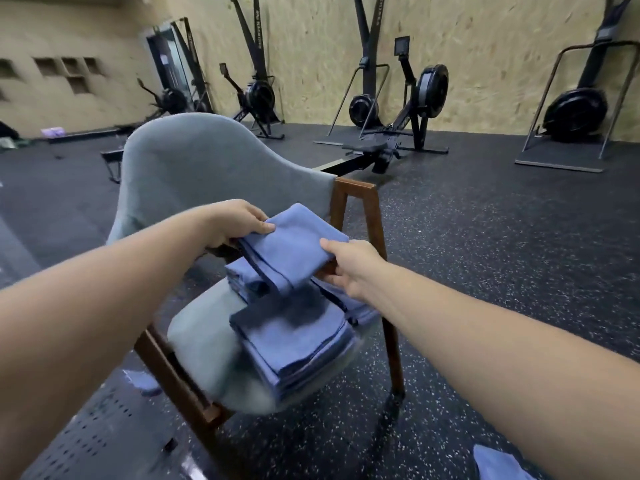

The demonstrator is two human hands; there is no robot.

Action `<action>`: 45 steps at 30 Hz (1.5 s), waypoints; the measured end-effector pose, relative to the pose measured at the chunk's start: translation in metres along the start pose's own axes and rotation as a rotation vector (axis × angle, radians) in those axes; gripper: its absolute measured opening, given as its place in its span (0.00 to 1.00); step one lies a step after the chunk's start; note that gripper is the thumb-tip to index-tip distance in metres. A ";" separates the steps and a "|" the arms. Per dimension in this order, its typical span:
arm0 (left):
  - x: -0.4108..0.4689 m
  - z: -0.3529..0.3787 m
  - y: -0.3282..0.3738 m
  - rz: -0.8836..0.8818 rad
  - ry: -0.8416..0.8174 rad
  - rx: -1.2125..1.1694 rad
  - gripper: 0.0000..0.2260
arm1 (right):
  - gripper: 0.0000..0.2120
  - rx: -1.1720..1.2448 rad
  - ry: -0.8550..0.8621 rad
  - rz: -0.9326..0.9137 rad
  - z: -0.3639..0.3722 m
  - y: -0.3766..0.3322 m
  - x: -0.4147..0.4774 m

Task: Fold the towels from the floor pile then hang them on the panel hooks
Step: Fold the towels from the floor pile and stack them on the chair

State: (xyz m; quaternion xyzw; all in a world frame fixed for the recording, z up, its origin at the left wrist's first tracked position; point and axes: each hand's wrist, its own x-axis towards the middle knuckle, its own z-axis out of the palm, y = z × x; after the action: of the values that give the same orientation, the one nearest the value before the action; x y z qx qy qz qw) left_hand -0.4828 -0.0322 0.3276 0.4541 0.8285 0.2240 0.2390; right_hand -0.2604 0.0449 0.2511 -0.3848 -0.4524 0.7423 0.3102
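Towels first: one blue floor towel point(495, 462) is seen at the very bottom right, lying on the rubber floor point(485, 306), so the pile probably isn't used up yet. At bottom left a dark perforated panel point(69, 438) is caught at the frame edge; no hooks can be made out on it tbh.

A bit further out, a stack point(298, 344) of folded blue towels is parked on the seat of a grey chair point(194, 168). Most likely that's so the folded ones are kept off the floor and gathered in one spot before hanging.

Right above the stack, a folded held towel point(294, 244) is kept flat between both hands. The left grip point(239, 223) is clamped on its far-left corner, thumb on top. The right grip point(349, 265) is pinched on its near-right edge, fingers tucked under. Held by two opposite edges like that, the fold is kept from dropping open. Guess: it's either being laid on the stack or lifted off it, which can't be told from one shot.

Further back, rowers point(431, 88) are lined up along a chipboard wall point(485, 46).
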 end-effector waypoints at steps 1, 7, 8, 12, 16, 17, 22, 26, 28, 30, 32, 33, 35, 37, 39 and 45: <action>0.011 -0.003 -0.008 -0.021 0.011 0.010 0.07 | 0.12 0.007 0.004 0.018 0.011 0.002 0.011; 0.062 -0.009 -0.043 -0.052 0.081 0.285 0.06 | 0.12 -0.090 0.033 0.027 0.053 0.019 0.055; 0.066 -0.007 -0.046 -0.055 0.070 0.378 0.06 | 0.10 -0.140 0.045 0.023 0.055 0.023 0.058; 0.069 0.006 -0.050 -0.006 0.092 0.706 0.08 | 0.08 -0.595 0.071 -0.109 0.052 0.032 0.061; 0.070 0.014 -0.050 0.020 0.198 0.738 0.07 | 0.17 -0.979 0.096 -0.326 0.045 0.020 0.051; 0.069 0.015 -0.048 0.029 0.207 0.711 0.07 | 0.18 -1.029 0.096 -0.351 0.040 0.016 0.047; 0.049 0.044 -0.019 0.217 0.211 0.570 0.09 | 0.12 -1.056 0.087 -0.489 -0.001 0.001 0.013; 0.011 0.098 0.019 0.443 0.204 0.568 0.05 | 0.08 -1.099 0.116 -0.566 -0.052 -0.001 -0.035; -0.011 0.128 0.042 0.522 0.158 0.544 0.04 | 0.06 -1.112 0.129 -0.551 -0.085 0.000 -0.060; -0.031 0.161 0.064 0.594 0.150 0.591 0.07 | 0.06 -1.148 0.147 -0.522 -0.121 0.004 -0.084; -0.049 0.197 0.081 0.632 0.160 0.618 0.12 | 0.07 -1.187 0.169 -0.477 -0.158 0.010 -0.107; -0.060 0.215 0.088 0.649 0.105 0.596 0.12 | 0.08 -1.199 0.180 -0.451 -0.177 0.014 -0.118; -0.079 0.250 0.097 0.719 -0.044 0.540 0.07 | 0.08 -1.222 0.203 -0.396 -0.214 0.026 -0.139; -0.094 0.284 0.104 0.735 -0.134 0.495 0.01 | 0.08 -1.234 0.244 -0.341 -0.250 0.042 -0.156; -0.106 0.322 0.110 0.746 -0.204 0.485 0.03 | 0.08 -1.238 0.267 -0.271 -0.282 0.064 -0.174; -0.148 0.436 0.101 0.681 -0.437 0.525 0.03 | 0.06 -1.258 0.301 -0.035 -0.347 0.153 -0.219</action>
State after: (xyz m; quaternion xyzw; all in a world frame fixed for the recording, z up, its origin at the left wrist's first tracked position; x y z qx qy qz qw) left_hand -0.0859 -0.0432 0.0730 0.7809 0.5918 -0.0277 0.1978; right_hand 0.1295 -0.0429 0.0729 -0.5857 -0.7586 0.2682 0.0977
